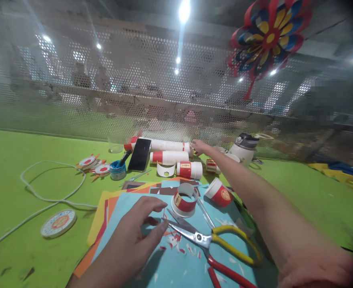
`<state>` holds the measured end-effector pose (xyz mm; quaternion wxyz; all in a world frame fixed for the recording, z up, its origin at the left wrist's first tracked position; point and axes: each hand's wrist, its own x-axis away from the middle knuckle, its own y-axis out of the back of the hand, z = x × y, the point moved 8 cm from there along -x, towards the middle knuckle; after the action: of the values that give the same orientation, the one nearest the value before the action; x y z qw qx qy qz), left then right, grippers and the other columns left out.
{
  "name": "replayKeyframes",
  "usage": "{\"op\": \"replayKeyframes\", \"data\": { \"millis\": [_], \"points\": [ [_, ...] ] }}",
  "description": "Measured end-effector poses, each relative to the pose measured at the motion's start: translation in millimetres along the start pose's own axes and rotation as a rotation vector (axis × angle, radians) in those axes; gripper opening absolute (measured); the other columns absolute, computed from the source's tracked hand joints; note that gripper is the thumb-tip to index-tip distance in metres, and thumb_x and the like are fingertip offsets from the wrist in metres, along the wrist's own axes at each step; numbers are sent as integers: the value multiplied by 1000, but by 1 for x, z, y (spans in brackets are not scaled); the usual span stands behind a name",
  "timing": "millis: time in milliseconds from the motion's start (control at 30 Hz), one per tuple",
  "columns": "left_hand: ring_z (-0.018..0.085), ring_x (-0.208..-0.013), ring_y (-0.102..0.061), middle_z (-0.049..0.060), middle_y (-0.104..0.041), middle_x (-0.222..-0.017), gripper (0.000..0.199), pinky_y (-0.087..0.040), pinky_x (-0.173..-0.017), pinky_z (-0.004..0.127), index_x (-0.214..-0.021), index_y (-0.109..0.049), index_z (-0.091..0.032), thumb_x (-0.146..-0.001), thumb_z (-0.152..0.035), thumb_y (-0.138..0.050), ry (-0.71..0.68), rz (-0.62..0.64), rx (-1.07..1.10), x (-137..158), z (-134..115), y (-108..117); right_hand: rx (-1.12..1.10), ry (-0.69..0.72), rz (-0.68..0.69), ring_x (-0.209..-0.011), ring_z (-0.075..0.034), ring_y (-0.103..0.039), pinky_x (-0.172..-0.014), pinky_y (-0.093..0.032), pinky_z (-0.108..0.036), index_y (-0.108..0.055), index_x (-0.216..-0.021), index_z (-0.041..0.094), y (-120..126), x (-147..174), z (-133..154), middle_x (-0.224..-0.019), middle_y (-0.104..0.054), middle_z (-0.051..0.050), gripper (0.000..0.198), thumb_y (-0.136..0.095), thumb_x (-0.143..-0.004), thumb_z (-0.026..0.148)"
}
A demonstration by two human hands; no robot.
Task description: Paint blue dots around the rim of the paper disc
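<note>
My right hand (pixel 199 147) reaches far over the table, its fingers bent round the right end of a long stack of white paper cups (pixel 167 145). Low over a light blue paper sheet (pixel 119 244), my left hand (pixel 143 230) has thumb and index finger apart. Just right of its fingertips lie scissors (pixel 199 237) with one yellow and one red handle, blades slightly spread. Behind the blades stands a cut red-and-white paper cup ring (pixel 185 202). Red and white paper scraps (pixel 175 240) are scattered beside the scissors.
A red-and-white cup (pixel 220 193) lies tilted at right. Farther back are a phone (pixel 139 155), a blue paint jar (pixel 118 171) and a grey-lidded bottle (pixel 243 149). At left are a round lid (pixel 59 223) and a looped cable (pixel 49 200). A perforated panel (pixel 104 92) borders the table.
</note>
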<state>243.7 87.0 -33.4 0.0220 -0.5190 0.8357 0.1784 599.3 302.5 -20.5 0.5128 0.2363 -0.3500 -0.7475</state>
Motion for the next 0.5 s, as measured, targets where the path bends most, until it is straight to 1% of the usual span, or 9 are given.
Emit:
{"op": "replayKeyframes", "data": {
  "millis": [167, 233, 333, 500],
  "points": [
    [25, -103, -67, 7, -68, -111, 22, -59, -84, 33, -103, -71, -27, -86, -40, -64, -72, 5, -67, -4, -4, 2, 254, -73, -40, -106, -25, -65, -88, -56, -45, -61, -124, 17, 54, 26, -24, -126, -63, -9, 34, -63, -95, 35],
    [25, -103, -67, 7, -69, -111, 21, -59, -84, 33, -101, -71, -27, -85, -39, -65, -75, -3, -64, -4, -6, 3, 347, -102, -42, -107, -25, -64, -89, -56, -44, -62, -123, 17, 69, 41, -33, -127, -63, -8, 33, -62, -96, 35],
    [26, -101, -68, 7, -71, -107, 21, -59, -81, 33, -96, -72, -25, -82, -40, -66, -77, -5, -69, -5, -11, 3, 457, -137, -39, -107, -24, -64, -90, -56, -43, -62, -123, 19, 75, 63, -43, -127, -62, -9, 30, -61, -96, 34],
    [27, -98, -70, 9, -73, -103, 26, -59, -78, 37, -94, -72, -23, -80, -44, -65, -66, 2, -139, -10, -7, 3, 549, -139, -91, -107, -23, -65, -89, -56, -44, -60, -125, 18, 61, 87, -46, -127, -62, -10, 34, -63, -95, 33]
  ]
}}
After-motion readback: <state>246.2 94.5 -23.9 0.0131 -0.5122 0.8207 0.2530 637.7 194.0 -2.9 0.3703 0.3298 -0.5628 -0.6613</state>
